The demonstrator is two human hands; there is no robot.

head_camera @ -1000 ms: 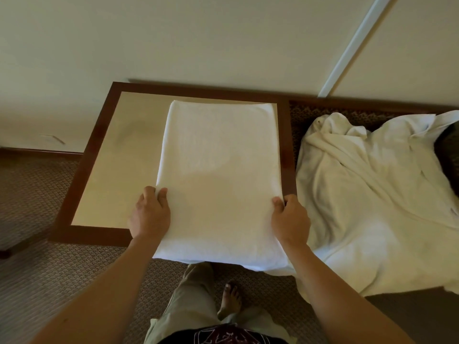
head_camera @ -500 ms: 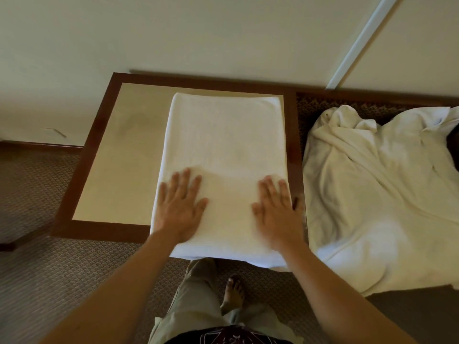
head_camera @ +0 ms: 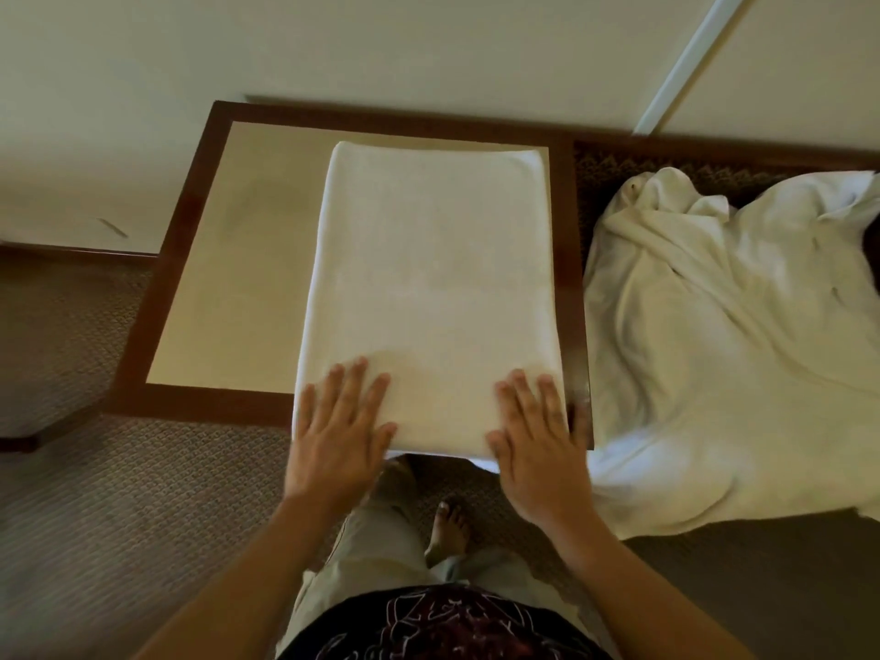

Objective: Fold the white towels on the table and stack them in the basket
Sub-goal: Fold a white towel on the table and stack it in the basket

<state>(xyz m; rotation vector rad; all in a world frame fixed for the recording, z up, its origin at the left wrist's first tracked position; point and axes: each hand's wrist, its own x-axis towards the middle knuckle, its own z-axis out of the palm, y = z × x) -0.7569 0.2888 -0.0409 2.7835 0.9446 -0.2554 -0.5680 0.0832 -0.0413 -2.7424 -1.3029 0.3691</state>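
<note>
Basically both hands lay flat, fingers straight, on the near edge of the folded towel (head_camera: 431,297): left hand (head_camera: 335,433) and right hand (head_camera: 538,443) gripped nothing, likely pressing the fold smooth. Towel sat on the table (head_camera: 190,297), near end overhanging; unfolded pile (head_camera: 724,354) lay just right, no basket seen

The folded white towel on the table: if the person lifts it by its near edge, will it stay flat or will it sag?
The folded white towel would probably sag, since it is soft cloth and its near edge already droops over the table. It likely pushes without rolling, lying flat under the left hand and right hand.
</note>
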